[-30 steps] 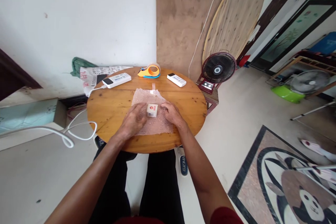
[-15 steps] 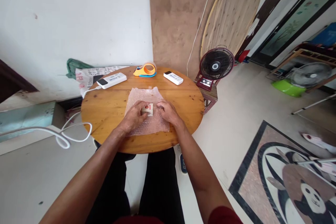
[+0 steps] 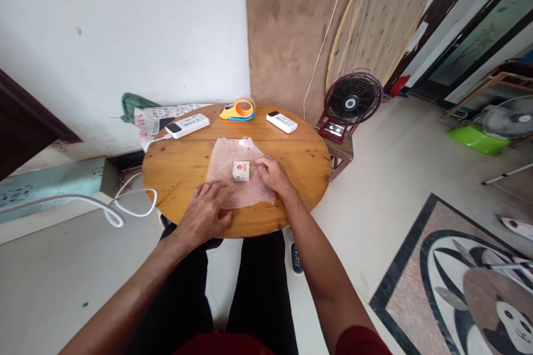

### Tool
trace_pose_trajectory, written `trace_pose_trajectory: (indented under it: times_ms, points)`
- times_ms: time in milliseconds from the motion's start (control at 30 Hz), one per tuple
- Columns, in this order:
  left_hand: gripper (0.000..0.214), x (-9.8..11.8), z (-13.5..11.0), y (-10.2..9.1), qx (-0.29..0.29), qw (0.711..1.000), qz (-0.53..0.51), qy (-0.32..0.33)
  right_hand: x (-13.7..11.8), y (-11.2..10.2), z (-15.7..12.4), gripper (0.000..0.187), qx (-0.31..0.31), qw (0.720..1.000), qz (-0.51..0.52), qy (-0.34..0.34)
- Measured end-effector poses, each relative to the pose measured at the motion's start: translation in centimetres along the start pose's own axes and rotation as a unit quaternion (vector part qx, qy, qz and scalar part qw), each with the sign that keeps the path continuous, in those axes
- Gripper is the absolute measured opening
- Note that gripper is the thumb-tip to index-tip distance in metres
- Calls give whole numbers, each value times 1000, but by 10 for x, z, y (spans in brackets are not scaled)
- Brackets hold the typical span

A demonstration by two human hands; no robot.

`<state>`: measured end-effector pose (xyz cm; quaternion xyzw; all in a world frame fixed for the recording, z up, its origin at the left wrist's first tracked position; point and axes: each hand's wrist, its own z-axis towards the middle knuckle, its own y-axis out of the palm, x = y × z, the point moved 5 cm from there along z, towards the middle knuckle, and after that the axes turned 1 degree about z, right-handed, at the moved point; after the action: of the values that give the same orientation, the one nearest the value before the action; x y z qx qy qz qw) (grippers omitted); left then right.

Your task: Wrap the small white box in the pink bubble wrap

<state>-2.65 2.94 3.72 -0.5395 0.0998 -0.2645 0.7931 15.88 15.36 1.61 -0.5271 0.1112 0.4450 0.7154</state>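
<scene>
A small white box (image 3: 241,171) with a red mark sits on a sheet of pink bubble wrap (image 3: 233,157) spread on a round wooden table (image 3: 183,169). My left hand (image 3: 207,212) lies at the near-left corner of the wrap, fingers spread and flat, a little short of the box. Just to the right of the box, my right hand (image 3: 274,176) rests on the wrap with its fingers loosely extended, holding nothing.
At the far edge of the table lie an orange tape dispenser (image 3: 239,110), a white remote (image 3: 282,121) and a white device (image 3: 187,125) with a white cable (image 3: 125,205) running off the left side. A black fan (image 3: 352,102) stands at the right.
My left hand has let go of the box and drawn back to the near edge of the bubble wrap. The right hand has stayed beside the box.
</scene>
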Motion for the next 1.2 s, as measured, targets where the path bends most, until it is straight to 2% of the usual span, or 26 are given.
trace_pose_trajectory:
  times_ms: [167,267,367,500,600,667,700,767,833,900,1033,1200]
  points:
    - [19,4,15,8,38,998,33,26,-7,-3,-1,30,19,999,29,5]
    - [18,2,18,6,57,998,10,26,-17,-9,-1,22,12,998,59,10]
    - [19,-3,27,0,59,998,-12,-2,-30,-20,-2,20,12,994,110,-4]
    - [26,-12,50,-6,59,997,-23,-49,-38,-26,-5,33,-20,981,193,-1]
    - [28,-21,68,-4,62,995,-40,-70,-34,-17,-5,50,-66,974,216,7]
    - [30,-26,75,-1,59,994,-54,-80,-28,-11,-5,58,-67,978,197,19]
    - [31,-29,76,0,56,993,-60,-85,-25,-8,-4,57,-60,982,178,26]
    - [32,-33,74,3,49,992,-73,-92,-20,-5,-2,41,-39,990,132,39]
    - [33,-36,67,6,47,991,-86,-89,-18,-4,0,21,-27,994,103,32]
    - [37,-37,60,7,51,991,-92,-83,-20,-3,2,11,-20,994,103,16]
    - [36,-45,54,10,55,982,-143,-108,-19,-3,2,12,-23,989,141,26]
    - [30,-55,71,17,60,949,-267,-154,-16,-1,0,22,-45,979,190,56]
